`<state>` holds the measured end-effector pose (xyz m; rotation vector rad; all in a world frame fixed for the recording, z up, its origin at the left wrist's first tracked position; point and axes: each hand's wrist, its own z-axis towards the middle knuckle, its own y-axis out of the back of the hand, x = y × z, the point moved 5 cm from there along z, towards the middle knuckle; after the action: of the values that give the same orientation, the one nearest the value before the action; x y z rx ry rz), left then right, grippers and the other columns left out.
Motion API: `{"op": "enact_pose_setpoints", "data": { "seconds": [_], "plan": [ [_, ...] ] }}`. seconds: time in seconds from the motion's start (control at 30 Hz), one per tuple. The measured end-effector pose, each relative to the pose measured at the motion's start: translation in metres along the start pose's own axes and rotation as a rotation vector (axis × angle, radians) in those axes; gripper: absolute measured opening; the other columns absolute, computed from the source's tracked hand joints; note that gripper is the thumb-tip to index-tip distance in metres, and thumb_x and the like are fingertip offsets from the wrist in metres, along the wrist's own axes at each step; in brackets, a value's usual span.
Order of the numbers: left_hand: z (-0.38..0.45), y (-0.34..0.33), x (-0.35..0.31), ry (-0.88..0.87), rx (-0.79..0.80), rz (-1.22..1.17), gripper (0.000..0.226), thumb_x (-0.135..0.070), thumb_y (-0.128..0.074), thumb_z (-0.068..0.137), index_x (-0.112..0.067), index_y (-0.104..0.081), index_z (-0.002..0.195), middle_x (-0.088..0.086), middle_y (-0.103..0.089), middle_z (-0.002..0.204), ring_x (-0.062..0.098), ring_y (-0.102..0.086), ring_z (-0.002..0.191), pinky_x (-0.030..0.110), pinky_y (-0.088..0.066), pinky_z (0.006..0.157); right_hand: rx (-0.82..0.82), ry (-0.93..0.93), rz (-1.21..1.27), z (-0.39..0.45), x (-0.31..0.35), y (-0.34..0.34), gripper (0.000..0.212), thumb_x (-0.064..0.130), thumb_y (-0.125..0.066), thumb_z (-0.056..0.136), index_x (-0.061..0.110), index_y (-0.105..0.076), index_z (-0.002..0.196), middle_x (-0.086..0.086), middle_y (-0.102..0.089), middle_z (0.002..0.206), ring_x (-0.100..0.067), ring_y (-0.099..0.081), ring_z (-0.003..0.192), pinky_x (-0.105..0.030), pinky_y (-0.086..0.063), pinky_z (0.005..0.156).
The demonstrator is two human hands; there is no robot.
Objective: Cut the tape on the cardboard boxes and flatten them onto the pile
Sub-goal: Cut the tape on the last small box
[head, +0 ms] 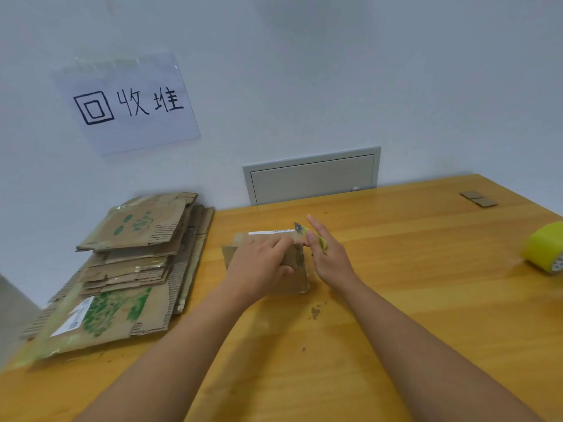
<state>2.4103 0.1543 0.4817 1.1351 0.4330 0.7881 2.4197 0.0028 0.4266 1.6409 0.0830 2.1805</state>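
tape roll point(545, 249), wall sign point(128, 102)

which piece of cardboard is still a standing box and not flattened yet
The small box under the left hand, mid-table; the pile at left lies flat.
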Motion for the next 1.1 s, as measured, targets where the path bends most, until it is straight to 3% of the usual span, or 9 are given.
{"op": "enact_pose_setpoints", "data": {
  "seconds": [0.1,0.17,0.23,0.43,0.57,0.73,0.93,1.0,1.1],
  "plan": [
    [-0.018,0.006,-0.008,0.000,-0.016,0.062,0.027,-0.041,-0.055,0.096,-0.024,-0.055,0.117,-0.004,-0.062,0.103,0.023,-0.060,0.094,0.035,-0.042,0.073,0.011,-0.006,0.008,0.000,-0.001,-0.001,0.041,0.042,-0.040,0.106,0.037,-0.043,0.146,0.046,-0.061,0.103,0.025,-0.049,0.102,0.003,-0.030,0.081],
    [-0.033,0.002,-0.013,0.058,0.036,0.054,0.043,-0.061,-0.036,0.097,-0.027,-0.060,0.109,-0.010,-0.061,0.103,0.015,-0.058,0.094,0.032,-0.046,0.073,0.018,-0.038,0.037,0.001,-0.004,-0.003,0.041,0.045,-0.039,0.105,0.041,-0.042,0.146,0.024,-0.071,0.109,0.005,-0.054,0.114,-0.009,-0.034,0.085],
    [-0.046,-0.005,-0.018,0.136,0.093,-0.064,0.059,-0.065,-0.021,0.098,-0.027,-0.067,0.101,-0.013,-0.062,0.111,0.010,-0.057,0.099,0.034,-0.048,0.079,0.016,-0.054,0.065,0.001,-0.007,-0.004,0.042,0.046,-0.038,0.104,0.041,-0.041,0.146,0.023,-0.073,0.098,-0.004,-0.056,0.117,-0.019,-0.036,0.090],
    [-0.027,-0.007,0.006,0.396,0.052,-0.270,0.031,-0.029,-0.047,0.100,-0.029,-0.050,0.131,-0.010,-0.057,0.125,0.017,-0.057,0.106,0.035,-0.049,0.081,0.048,-0.091,0.182,-0.004,-0.006,-0.009,0.031,0.048,-0.041,0.103,0.052,-0.043,0.134,0.004,-0.067,0.128,-0.016,-0.054,0.128,-0.047,-0.043,0.108],
    [0.014,-0.017,0.022,0.448,0.160,-0.244,0.048,-0.029,-0.056,0.094,-0.022,-0.041,0.139,0.003,-0.045,0.134,0.023,-0.053,0.113,0.037,-0.049,0.087,0.040,-0.108,0.195,-0.004,-0.005,-0.008,0.023,0.042,-0.042,0.105,0.043,-0.054,0.124,0.015,-0.075,0.106,-0.006,-0.061,0.116,-0.047,-0.046,0.105],
    [0.041,-0.037,0.031,0.318,0.299,-0.117,0.067,-0.040,-0.059,0.087,-0.026,-0.032,0.147,0.002,-0.031,0.150,0.026,-0.031,0.135,0.041,-0.029,0.110,0.038,-0.187,0.234,0.000,-0.006,-0.004,0.010,0.044,-0.054,0.098,0.044,-0.058,0.107,0.012,-0.076,0.098,-0.007,-0.066,0.105,-0.046,-0.050,0.100],
    [0.037,-0.058,0.041,0.329,0.287,-0.265,0.059,-0.036,-0.053,0.091,-0.035,-0.032,0.146,-0.008,-0.034,0.153,0.017,-0.027,0.142,0.043,-0.014,0.119,-0.020,-0.229,0.368,0.015,-0.002,0.023,0.037,0.045,-0.068,0.085,0.022,-0.065,0.114,0.017,-0.075,0.100,-0.007,-0.070,0.100,-0.034,-0.057,0.089],
    [0.037,-0.061,0.043,0.341,0.265,-0.279,0.056,-0.033,-0.052,0.094,-0.038,-0.033,0.147,-0.010,-0.033,0.154,0.017,-0.022,0.145,0.044,-0.010,0.120,0.013,-0.233,0.348,0.018,0.001,0.029,0.023,0.033,-0.057,0.100,0.015,-0.071,0.101,0.005,-0.078,0.096,-0.013,-0.073,0.095,-0.027,-0.058,0.079],
    [0.036,-0.066,0.045,0.362,0.257,-0.307,0.049,-0.037,-0.046,0.101,-0.044,-0.033,0.147,-0.010,-0.027,0.159,0.018,-0.011,0.150,0.043,-0.002,0.121,0.019,-0.263,0.307,0.018,0.001,0.032,0.042,0.031,-0.055,0.101,0.010,-0.075,0.070,-0.011,-0.076,0.075,-0.021,-0.074,0.071,-0.023,-0.055,0.060]
  ]
}}
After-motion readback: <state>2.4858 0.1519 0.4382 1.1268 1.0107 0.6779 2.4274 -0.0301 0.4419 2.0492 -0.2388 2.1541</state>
